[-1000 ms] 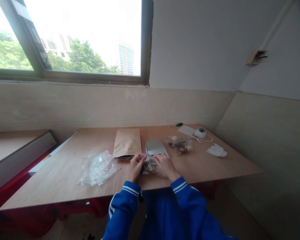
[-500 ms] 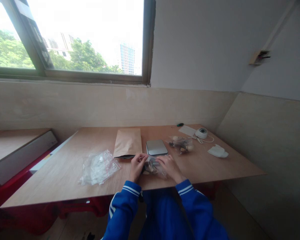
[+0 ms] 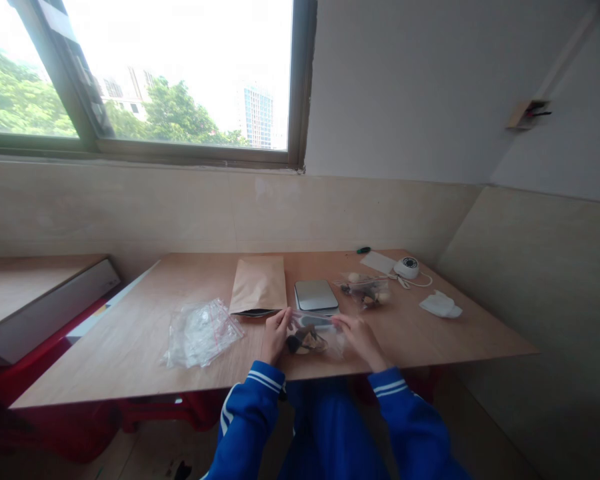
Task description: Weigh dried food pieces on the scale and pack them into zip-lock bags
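Between my hands is a clear zip bag with dark and beige dried pieces inside, held near the table's front edge. My left hand pinches the bag's top left corner. At the other end of its top edge, my right hand grips with closed fingertips. Just behind the bag sits a flat silver scale. A brown paper pouch lies to the scale's left, its dark mouth facing me. Right of the scale rests a second filled clear bag, holding dark and pale round pieces.
A heap of clear plastic bags lies on the wooden table at left. At right are a crumpled white tissue, a white dome-shaped device with a cord, a white sheet and a small green object.
My right hand has moved right along the bag's top edge, away from my left hand. The bag is now stretched wider and its contents show more. The view has shifted slightly.
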